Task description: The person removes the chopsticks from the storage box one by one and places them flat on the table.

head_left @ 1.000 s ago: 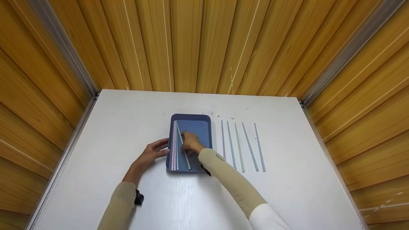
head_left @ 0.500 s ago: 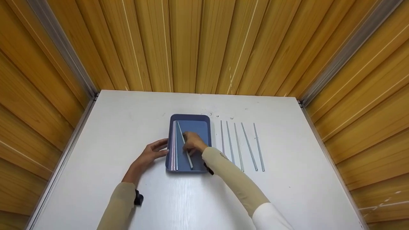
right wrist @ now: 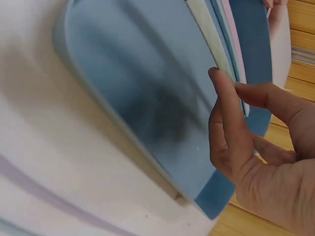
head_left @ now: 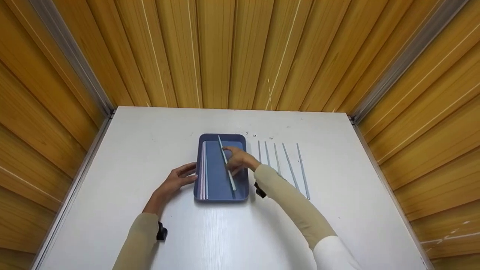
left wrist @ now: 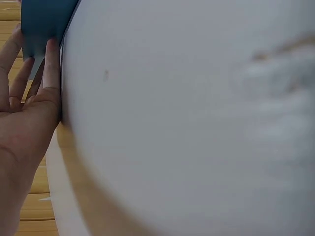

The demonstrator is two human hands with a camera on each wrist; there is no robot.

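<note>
— What lies in the blue tray (head_left: 216, 176) on your tabletop (head_left: 150, 138)?
— Pink and blue sticks (head_left: 203, 170), along its left wall; above its floor, your right hand (head_left: 240, 160) pinches a pale-green stick (head_left: 232, 182). Your left hand (head_left: 178, 179), fingers spread, touches its outer left side.

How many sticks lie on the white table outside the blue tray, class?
5, all right of the tray: the nearest stick, second stick, third stick, fourth stick and outermost stick. The right sleeve hides some near ends and might cover another.
</note>
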